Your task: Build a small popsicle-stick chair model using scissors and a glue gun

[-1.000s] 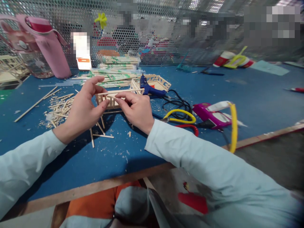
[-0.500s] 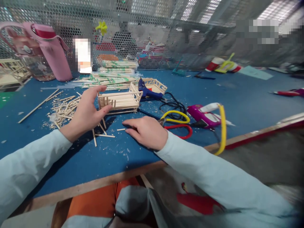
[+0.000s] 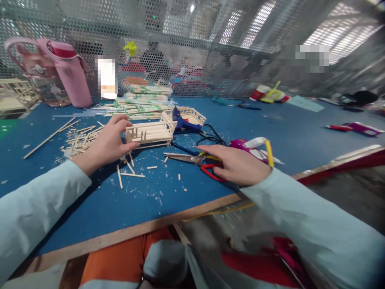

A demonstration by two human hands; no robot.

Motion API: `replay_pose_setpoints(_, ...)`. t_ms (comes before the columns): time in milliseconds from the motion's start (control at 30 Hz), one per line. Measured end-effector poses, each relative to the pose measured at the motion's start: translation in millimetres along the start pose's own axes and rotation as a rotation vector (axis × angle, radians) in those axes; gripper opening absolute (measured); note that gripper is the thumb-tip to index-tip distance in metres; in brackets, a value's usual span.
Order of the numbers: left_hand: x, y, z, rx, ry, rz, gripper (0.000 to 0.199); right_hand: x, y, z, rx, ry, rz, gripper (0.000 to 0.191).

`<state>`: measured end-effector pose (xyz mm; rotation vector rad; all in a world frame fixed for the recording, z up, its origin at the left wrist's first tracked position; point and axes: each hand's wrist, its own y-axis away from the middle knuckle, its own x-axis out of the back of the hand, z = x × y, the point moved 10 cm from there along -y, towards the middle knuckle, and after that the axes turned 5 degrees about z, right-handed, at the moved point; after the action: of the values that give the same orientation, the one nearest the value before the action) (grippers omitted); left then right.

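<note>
My left hand is closed round the near left end of a small open frame built from wooden sticks, thumb in front and fingers behind. The frame stands on the blue table. My right hand is over the handles of a pair of scissors with red and yellow grips, index finger stretched out and thumb apart from it. The scissor blades point left, towards the frame. Short cut sticks lie in front of my left hand. The fingers on the far side of my right hand are hidden.
A blue glue gun lies behind the frame, with a purple and white tool beyond my right hand. A heap of stick offcuts is at left. Bagged sticks, a pink bottle and a lit screen stand behind.
My right hand has moved right, from beside a short stick to over the scissors' handles, uncovering the blades. My left hand has closed in on the stick frame. The view has shifted slightly.
</note>
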<state>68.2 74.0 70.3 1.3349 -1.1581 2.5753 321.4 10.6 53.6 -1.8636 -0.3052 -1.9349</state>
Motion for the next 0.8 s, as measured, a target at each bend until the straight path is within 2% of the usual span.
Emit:
replay_pose_setpoints(67, 5.1, 2, -1, 0.021, -0.016, 0.069, 0.042, 12, -1, -4, 0.012, -0.074, 0.059, 0.052)
replay_pose_setpoints(133, 9.5, 4, 2, 0.030, -0.031, 0.135, 0.041, 28, 0, -5, -0.034, -0.172, 0.165, 0.040)
replay_pose_setpoints(200, 11.5, 6, 7, 0.036, -0.053, 0.176, 0.039, 39, 2, -10, -0.092, -0.240, 0.265, 0.034)
replay_pose_setpoints(267, 11.8, 9, 12, 0.060, -0.076, 0.194, 0.039, 41, 3, -27, -0.101, -0.231, 0.309, 0.033)
replay_pose_setpoints(367, 10.2, 13, 17, 0.092, -0.100, 0.183, 0.040, 37, 3, -60, -0.084, -0.147, 0.309, 0.034)
replay_pose_setpoints(433, 10.6, 15, 21, 0.082, -0.109, 0.188, 0.039, 37, 4, -72, -0.129, -0.095, 0.318, 0.035)
replay_pose_setpoints(600, 16.5, 15, 23, 0.065, -0.111, 0.280, 0.029, 39, 6, -82, -0.230, -0.053, 0.320, 0.036)
replay_pose_setpoints(800, 7.0, 8, 12, 0.194, -0.032, 0.215, 0.023, 39, 0, -90, -0.279, -0.049, 0.263, 0.035)
